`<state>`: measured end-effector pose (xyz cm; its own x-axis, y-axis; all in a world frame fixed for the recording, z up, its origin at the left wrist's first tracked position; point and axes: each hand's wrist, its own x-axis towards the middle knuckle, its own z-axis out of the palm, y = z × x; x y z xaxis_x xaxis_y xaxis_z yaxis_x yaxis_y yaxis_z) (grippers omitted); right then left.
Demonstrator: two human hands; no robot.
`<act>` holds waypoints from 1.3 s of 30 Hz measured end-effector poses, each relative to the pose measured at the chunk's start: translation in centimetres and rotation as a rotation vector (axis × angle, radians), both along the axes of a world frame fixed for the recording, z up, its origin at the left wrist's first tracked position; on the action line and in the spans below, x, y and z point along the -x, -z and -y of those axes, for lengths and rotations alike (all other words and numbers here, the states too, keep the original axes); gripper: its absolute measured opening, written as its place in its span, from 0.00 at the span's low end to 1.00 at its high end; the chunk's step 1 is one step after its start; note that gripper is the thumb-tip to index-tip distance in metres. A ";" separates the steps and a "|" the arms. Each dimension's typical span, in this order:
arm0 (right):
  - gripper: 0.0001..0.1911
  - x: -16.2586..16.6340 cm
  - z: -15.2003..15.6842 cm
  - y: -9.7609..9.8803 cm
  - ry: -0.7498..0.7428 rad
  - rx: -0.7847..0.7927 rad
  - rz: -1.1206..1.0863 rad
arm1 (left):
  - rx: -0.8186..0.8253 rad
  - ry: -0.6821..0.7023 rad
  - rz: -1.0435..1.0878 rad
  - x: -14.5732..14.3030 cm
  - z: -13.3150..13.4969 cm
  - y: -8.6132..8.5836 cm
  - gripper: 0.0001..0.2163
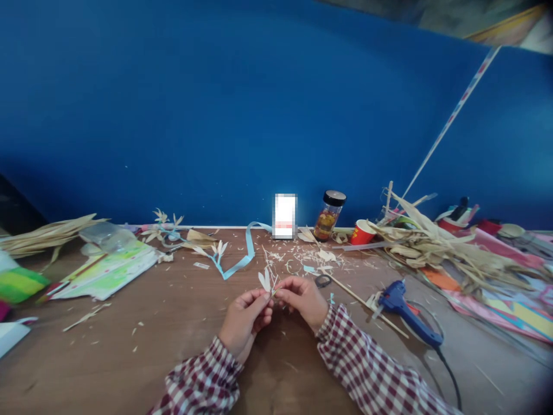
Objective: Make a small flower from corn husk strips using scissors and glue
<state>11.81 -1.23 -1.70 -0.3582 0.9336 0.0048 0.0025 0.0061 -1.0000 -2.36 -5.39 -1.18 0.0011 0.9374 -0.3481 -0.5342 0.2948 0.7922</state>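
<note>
Close together above the brown table, my two hands meet at a small flower of pale dried-husk petals. My left hand pinches its lower end between thumb and fingers, with the petals pointing up. The fingertips of my right hand are closed at the same spot, by thin pale strands at the flower's base. Just beyond, a light blue ribbon curls across the table beside another husk flower with a blue-wrapped stem. What lies inside the fingertips is partly hidden.
Husk scraps lie scattered behind my hands. To the right are a thin stick, a blue glue gun with its cord, a red paper cup, a jar and piled husks. Painted paper lies left. A blue partition stands behind.
</note>
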 end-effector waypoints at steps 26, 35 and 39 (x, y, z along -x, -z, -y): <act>0.05 -1.1 0.6 -1.9 -0.091 -0.331 0.314 | -0.009 0.082 -0.222 -0.3 0.1 0.3 0.12; 0.04 -0.5 0.8 -1.8 0.031 -0.396 0.337 | -0.008 0.159 -0.171 -0.3 0.0 0.8 0.11; 0.03 -0.5 0.5 -1.1 0.038 -0.350 0.232 | -0.010 0.145 -0.172 -0.4 0.1 0.9 0.12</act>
